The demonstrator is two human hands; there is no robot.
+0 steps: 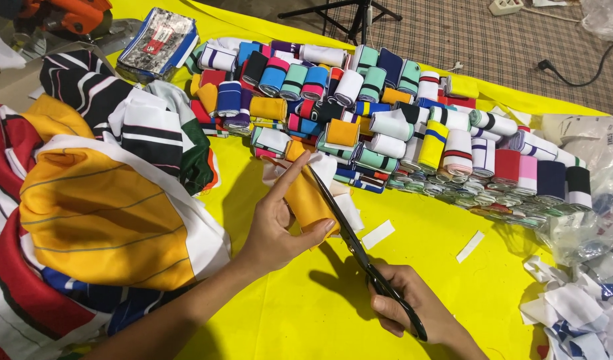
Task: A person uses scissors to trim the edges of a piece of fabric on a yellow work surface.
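That little orange knit collar strip point(308, 198) looks soft and floppy, so the left hand point(276, 223) pinches it flat between its fingers while right-hand point(413, 308) fingers close round black scissors point(363, 253) beside it.

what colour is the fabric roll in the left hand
Orange-yellow knit fabric roll with white edging, pinched by the left hand; head view shows it best.

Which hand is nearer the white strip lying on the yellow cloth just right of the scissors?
Right. The right hand grips the scissors just below the white strip; the left hand holds the orange roll farther left.
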